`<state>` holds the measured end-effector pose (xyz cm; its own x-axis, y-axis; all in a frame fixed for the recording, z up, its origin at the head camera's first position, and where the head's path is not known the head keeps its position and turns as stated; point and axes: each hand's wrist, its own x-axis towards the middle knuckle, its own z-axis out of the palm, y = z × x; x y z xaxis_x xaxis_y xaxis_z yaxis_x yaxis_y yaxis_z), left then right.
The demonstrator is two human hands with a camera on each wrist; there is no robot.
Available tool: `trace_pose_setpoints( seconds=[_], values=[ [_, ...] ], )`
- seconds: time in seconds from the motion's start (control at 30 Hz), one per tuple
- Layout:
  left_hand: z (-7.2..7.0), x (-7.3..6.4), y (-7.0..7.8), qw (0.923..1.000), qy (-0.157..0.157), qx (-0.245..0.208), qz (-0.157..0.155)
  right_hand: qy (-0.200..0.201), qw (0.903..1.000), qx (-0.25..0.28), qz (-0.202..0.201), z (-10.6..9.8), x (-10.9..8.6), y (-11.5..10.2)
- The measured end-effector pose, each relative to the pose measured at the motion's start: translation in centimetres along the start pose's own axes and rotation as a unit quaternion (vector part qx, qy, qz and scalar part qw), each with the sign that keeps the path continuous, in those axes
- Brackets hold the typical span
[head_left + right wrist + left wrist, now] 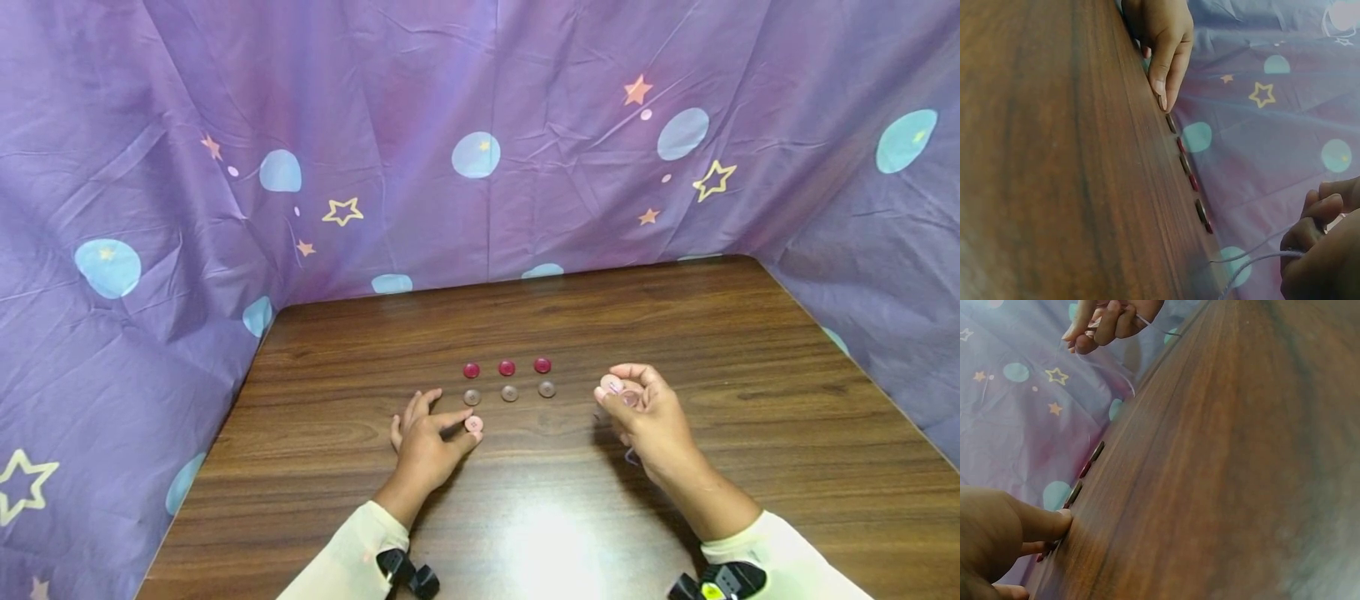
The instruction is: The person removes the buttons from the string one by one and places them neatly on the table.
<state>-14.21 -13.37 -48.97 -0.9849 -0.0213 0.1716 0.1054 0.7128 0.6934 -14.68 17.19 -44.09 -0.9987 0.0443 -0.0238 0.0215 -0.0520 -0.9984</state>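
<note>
My left hand [426, 450] is low over the table, thumb and index finger at opposite edges of a pink button [473, 424]. Just beyond that button lie a row of three brownish-grey buttons [509, 392] and, behind it, a row of three dark red buttons [507, 367]. Raised off the table to the right, my right hand [656, 429] pinches another pink button [611, 384], with more pink showing inside the fingers; how many pieces it holds is hidden. A thin pale purple cord [1260, 257] trails from this hand down towards the table.
The wooden table [315, 358] has a bright glare patch near its front. Purple cloth [420, 125] with stars and circles hangs behind it and at both sides. Black wrist devices [408, 575] sit on the pale sleeves.
</note>
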Motion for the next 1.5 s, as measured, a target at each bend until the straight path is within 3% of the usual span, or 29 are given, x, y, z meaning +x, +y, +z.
trace_pose_setpoints(
  seconds=[0.5,1.07,1.5],
  values=[
    [0.04,0.05,-0.14,1.0,-0.001,-0.003,0.001,-0.018,0.9996,0.011,-0.016,-0.07,-0.1,0.14],
    [-0.07,-0.1,0.04,0.9995,0.017,-0.028,-0.002,0.012,0.9989,-0.022,-0.04,-0.2,-0.27,-0.16],
    [-0.14,0.01,0.24,0.9985,0.024,-0.036,-0.033,-0.051,0.9957,0.005,-0.077,-0.27,-0.37,0.35]
  ],
)
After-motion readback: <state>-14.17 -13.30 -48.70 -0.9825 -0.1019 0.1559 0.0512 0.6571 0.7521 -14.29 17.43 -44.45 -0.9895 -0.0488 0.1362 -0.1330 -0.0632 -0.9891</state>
